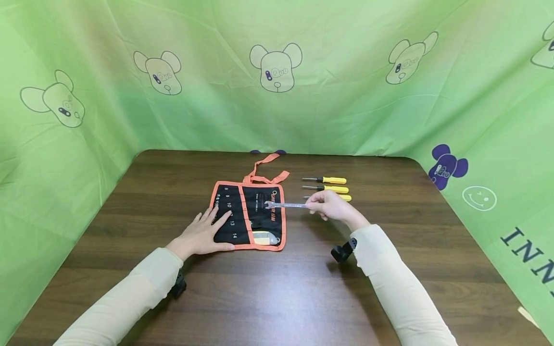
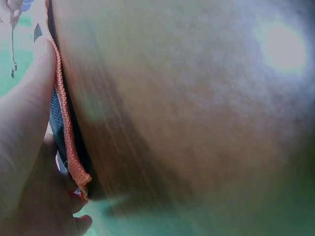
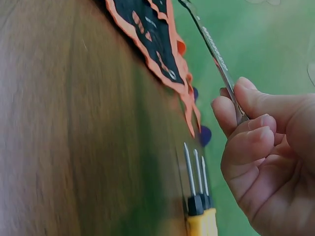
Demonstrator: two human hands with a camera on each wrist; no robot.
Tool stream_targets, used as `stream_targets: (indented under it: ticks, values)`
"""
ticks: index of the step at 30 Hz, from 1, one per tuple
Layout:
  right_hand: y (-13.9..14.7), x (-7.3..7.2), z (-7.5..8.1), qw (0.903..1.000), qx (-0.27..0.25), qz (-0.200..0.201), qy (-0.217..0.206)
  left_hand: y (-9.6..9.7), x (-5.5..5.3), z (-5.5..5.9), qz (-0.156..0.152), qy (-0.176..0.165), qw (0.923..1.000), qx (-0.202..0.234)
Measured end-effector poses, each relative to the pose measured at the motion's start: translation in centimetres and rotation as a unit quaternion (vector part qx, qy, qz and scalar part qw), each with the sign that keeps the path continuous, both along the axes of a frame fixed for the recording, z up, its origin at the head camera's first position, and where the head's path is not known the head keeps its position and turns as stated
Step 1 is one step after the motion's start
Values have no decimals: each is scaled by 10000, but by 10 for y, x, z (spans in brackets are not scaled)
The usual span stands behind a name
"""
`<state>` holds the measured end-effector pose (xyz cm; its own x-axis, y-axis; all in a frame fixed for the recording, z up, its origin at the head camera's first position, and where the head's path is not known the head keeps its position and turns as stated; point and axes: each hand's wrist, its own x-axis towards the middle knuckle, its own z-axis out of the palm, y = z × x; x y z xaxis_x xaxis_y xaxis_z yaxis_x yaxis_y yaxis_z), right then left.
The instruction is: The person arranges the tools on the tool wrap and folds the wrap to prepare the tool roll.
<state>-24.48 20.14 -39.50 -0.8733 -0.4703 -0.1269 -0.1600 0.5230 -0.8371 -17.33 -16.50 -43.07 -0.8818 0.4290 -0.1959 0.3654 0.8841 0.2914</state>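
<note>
A black tool pouch (image 1: 225, 230) with orange edging lies on the table, its left half printed with size numbers. My left hand (image 1: 201, 235) rests on the pouch's left side with fingers spread; the left wrist view shows the thumb along the orange edging (image 2: 66, 118). My right hand (image 1: 331, 207) pinches one end of a silver wrench (image 1: 290, 205) between thumb and fingers. The wrench's open-ended head points left, over the right half of the pouch. In the right wrist view the wrench (image 3: 216, 56) is held up above the table. A utility knife (image 1: 265, 238) sits in the pouch's lower right pocket.
Three yellow-handled screwdrivers (image 1: 334, 180) lie in a row beyond my right hand, the nearest partly hidden by it. Orange ties (image 1: 264, 178) trail from the pouch's far edge. A green printed curtain (image 1: 337, 110) surrounds the brown wooden table (image 1: 277, 298).
</note>
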Motion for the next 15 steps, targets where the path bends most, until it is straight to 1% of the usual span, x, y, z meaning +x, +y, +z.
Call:
stream_targets:
  ticks: [7,15]
  values:
    - [-19,-1,-3,9997,173,-31,-176,-1,1,0,-12,50,10000,16]
    - [-37,-3,-10,9987,240,-269,-370,0,0,0,-11,30,10000,-24]
